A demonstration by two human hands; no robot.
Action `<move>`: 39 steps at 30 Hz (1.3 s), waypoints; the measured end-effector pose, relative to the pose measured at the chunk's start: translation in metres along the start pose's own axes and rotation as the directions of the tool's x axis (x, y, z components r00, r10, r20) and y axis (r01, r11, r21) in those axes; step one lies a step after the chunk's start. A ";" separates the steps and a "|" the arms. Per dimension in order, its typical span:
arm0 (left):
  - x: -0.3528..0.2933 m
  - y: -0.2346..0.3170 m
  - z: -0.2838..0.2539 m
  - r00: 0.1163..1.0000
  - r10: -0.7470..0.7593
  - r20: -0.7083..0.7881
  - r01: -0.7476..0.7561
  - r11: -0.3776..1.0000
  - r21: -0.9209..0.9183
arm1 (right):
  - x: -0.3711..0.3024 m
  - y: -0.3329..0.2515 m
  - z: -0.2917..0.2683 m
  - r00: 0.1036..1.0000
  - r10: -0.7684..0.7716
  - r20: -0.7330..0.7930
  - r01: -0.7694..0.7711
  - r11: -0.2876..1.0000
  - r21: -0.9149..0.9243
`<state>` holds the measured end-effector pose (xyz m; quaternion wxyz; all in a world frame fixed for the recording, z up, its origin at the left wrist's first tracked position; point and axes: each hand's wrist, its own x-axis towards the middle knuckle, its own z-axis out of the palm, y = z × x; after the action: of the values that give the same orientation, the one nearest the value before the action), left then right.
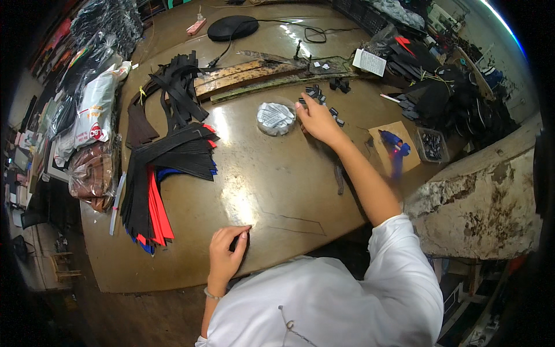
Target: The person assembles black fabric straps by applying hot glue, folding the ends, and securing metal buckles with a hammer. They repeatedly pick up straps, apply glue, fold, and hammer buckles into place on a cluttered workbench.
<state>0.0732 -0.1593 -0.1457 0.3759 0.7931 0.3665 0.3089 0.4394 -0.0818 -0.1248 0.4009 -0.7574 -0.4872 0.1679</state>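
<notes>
Right hand reaches across table, fingers partly spread, thumb and forefinger slightly apart, just beside small black pieces; whether fingertips touch or grip one, cannot tell. Round clear tub of pale tags stands just left of fingers. Left hand near table's front edge, fingers curled, thumb close to forefinger; cannot tell if anything pinched. Blue glue gun lies right of right forearm, on cardboard.
</notes>
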 end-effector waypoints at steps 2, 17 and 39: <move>-0.001 -0.001 -0.001 1.000 -0.027 -0.005 0.027 0.999 -0.022 | -0.015 -0.003 -0.003 0.989 0.142 0.036 -0.146 0.941 0.304; 0.001 -0.001 0.000 0.999 0.012 0.041 -0.014 0.999 0.046 | -0.075 0.070 -0.076 0.987 0.037 -0.155 -0.068 0.977 -0.202; -0.005 -0.005 -0.001 0.992 -0.120 0.028 0.121 0.990 -0.067 | -0.071 0.068 -0.189 0.745 -0.125 -0.656 0.203 0.978 0.044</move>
<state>0.0682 -0.1614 -0.1505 0.4254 0.7598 0.3983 0.2884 0.5695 -0.2414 -0.0690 0.6000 -0.6987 -0.3726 -0.1137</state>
